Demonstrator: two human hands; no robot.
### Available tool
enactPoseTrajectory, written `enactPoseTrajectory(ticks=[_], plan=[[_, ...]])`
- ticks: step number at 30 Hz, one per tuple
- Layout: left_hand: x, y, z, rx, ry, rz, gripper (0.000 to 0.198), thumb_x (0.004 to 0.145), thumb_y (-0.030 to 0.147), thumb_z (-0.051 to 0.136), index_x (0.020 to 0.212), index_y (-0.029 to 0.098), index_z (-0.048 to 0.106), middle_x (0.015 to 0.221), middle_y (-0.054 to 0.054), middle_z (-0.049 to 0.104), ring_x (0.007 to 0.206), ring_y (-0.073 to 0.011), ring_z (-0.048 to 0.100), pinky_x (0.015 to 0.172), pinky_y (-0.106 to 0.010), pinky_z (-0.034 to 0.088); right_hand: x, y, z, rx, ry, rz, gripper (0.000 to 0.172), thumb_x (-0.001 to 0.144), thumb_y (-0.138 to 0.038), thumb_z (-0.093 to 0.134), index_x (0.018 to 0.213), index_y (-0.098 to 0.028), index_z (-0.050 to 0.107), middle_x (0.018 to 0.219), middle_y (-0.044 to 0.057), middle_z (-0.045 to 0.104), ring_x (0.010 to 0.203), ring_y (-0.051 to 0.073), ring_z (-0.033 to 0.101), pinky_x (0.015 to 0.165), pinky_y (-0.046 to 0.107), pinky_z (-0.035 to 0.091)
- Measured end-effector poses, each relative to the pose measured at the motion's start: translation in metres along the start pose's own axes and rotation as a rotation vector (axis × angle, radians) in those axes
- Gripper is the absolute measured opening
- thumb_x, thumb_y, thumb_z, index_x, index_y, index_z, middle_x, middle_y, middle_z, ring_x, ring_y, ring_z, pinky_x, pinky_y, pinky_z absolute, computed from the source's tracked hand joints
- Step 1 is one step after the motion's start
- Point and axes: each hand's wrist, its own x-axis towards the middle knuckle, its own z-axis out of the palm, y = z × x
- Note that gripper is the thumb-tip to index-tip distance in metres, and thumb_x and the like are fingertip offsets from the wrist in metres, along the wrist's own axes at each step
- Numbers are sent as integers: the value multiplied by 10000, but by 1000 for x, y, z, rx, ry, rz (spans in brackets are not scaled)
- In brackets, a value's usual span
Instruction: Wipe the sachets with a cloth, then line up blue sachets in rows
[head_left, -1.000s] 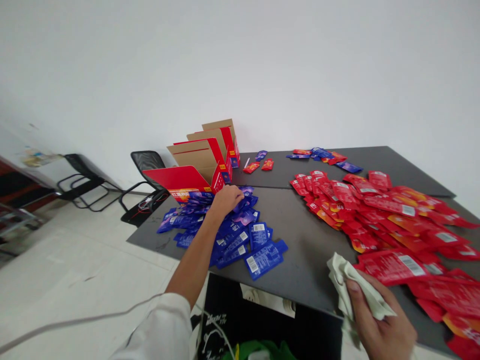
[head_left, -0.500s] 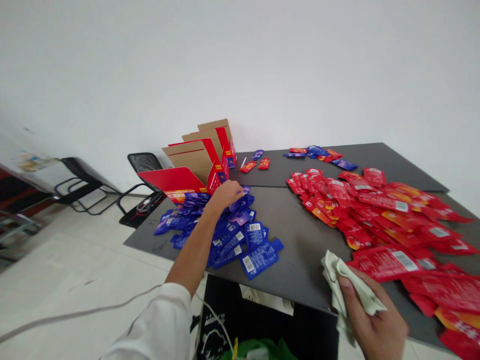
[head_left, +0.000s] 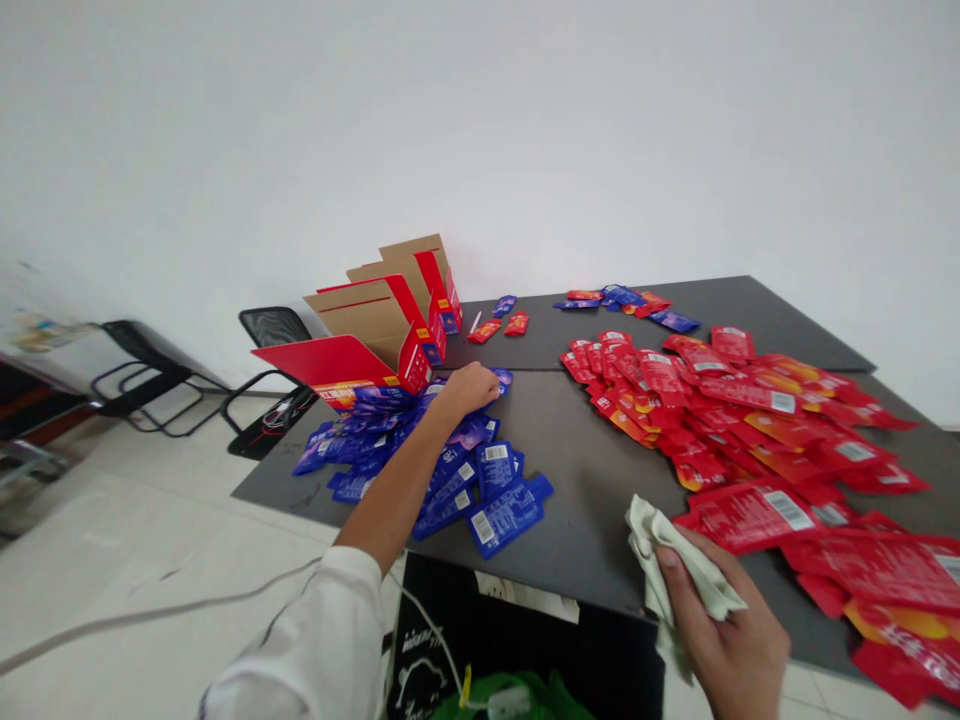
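My left hand (head_left: 466, 390) rests with curled fingers on the far end of a spread of blue foil sachets (head_left: 457, 470), and anything under its fingers is hidden. My right hand (head_left: 724, 620) is at the near edge of the dark grey table (head_left: 592, 450), gripping a crumpled pale cloth (head_left: 664, 550). A large heap of red sachets (head_left: 727, 410) lies just beyond and to the right of that hand.
Red-and-kraft cardboard cartons (head_left: 375, 320) stand open at the table's far left. Loose red and blue sachets (head_left: 611, 300) lie along the far side. Black chairs (head_left: 274, 330) stand to the left, a cable (head_left: 172, 610) crosses the floor, and a green bag (head_left: 510, 700) sits below.
My left hand has shifted slightly right across the blue sachets. The whole scene has drifted left in view, and my right hand still grips the cloth.
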Motion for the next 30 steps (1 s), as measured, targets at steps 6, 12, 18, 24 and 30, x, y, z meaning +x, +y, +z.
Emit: enactPoseTrajectory(ticks=[6,12,18,24,30], plan=[[7,7,5,-25,-75,44,179,944,275,674,956,215,842,1030,-109,813,1061,-271,730,905,-311,536,-2,4,2,1,14,-40,425,973,-566,697,1165,-199,793,1097,98,812,966,285,779,907,365,583],[10,5,2,-121,-123,105,139,878,366,785,898,246,853,932,-52,828,890,-224,756,772,-264,516,-1,2,2,8,15,-73,382,985,-530,700,1173,-210,790,1094,79,816,964,267,785,896,346,588],[24,-4,-33,-217,4,69,317,1001,421,618,1022,200,845,993,-68,828,891,-215,748,759,-263,509,3,-2,0,21,6,-83,361,989,-525,694,1137,-208,783,1064,78,820,932,260,788,870,341,597],[75,-12,-62,-239,218,-108,393,1032,402,530,1051,149,829,1057,-126,808,995,-270,728,844,-319,509,-1,4,-1,15,-11,-65,368,984,-532,699,1145,-211,779,1077,80,816,952,266,786,884,340,598],[138,-3,-44,-301,255,-229,415,1083,358,481,1021,105,804,1060,-176,797,1021,-258,735,902,-344,532,-7,9,0,56,-26,-66,366,974,-523,713,1174,-222,768,1128,82,809,984,276,783,904,345,595]])
